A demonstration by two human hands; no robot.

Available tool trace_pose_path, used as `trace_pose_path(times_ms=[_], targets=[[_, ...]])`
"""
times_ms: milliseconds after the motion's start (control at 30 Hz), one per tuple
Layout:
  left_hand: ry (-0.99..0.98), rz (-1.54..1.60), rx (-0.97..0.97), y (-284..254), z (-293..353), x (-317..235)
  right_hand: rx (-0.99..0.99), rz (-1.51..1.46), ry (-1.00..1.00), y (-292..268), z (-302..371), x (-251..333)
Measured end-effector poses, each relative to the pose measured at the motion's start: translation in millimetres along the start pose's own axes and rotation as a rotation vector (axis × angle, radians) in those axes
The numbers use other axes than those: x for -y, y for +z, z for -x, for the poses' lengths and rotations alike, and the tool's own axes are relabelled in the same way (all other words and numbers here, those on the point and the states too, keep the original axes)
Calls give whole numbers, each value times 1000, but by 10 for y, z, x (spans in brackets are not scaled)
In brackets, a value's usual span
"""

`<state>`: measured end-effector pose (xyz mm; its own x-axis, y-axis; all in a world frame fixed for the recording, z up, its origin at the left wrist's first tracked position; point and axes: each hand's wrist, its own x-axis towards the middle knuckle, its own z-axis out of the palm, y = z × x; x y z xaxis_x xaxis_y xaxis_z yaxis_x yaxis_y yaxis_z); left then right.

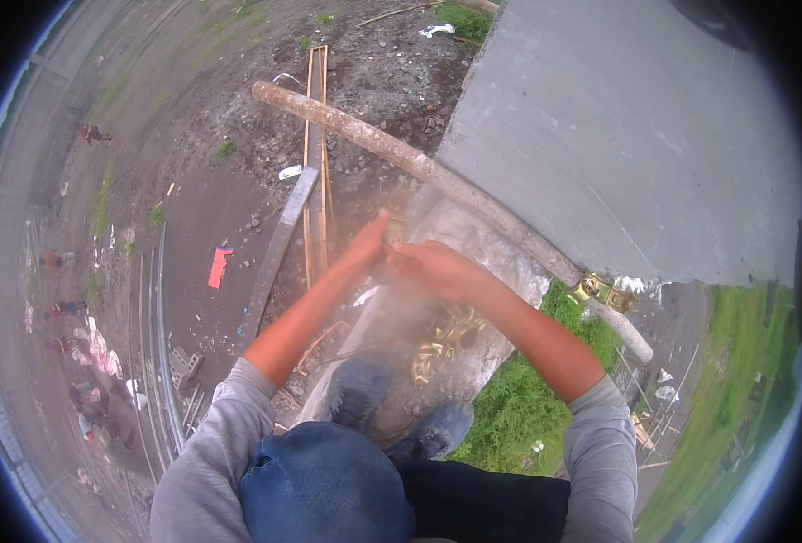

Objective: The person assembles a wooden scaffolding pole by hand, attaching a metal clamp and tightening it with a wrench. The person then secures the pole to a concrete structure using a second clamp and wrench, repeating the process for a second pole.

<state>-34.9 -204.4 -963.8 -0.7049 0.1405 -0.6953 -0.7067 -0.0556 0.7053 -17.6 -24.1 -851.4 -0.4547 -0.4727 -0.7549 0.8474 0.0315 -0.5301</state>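
My left hand [367, 242] and my right hand [433, 271] meet in front of me over a concrete ledge [342, 348]. Both look closed around a small tan-gold piece [395, 233] between them; haze and blur hide its kind. Several gold-coloured scaffold couplers [446, 339] lie in a pile on the ledge, between my hands and my shoes [442, 430]. Beyond my hands a long, dirt-crusted scaffold pipe [365, 136] runs slantwise across the ledge. A gold coupler [591, 290] sits around its right part, by a shorter pipe end [632, 339].
A large grey concrete slab [609, 145] rises at the upper right. Far below the ledge are rubble ground, long timber strips [310, 172], a grey plank [279, 244], metal pipes [163, 335] and a red piece [219, 267]. Green plants [532, 389] grow at the right. Several people stand far left.
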Motion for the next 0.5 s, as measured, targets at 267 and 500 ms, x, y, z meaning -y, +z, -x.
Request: trace_pose_path(times_ms=[267,500], targets=[[-184,142,32,51,-366,-310,3,-269,-48,-215,-612,48],[-154,148,-12,78,-487,-388,-115,-70,-72,-338,-733,233]])
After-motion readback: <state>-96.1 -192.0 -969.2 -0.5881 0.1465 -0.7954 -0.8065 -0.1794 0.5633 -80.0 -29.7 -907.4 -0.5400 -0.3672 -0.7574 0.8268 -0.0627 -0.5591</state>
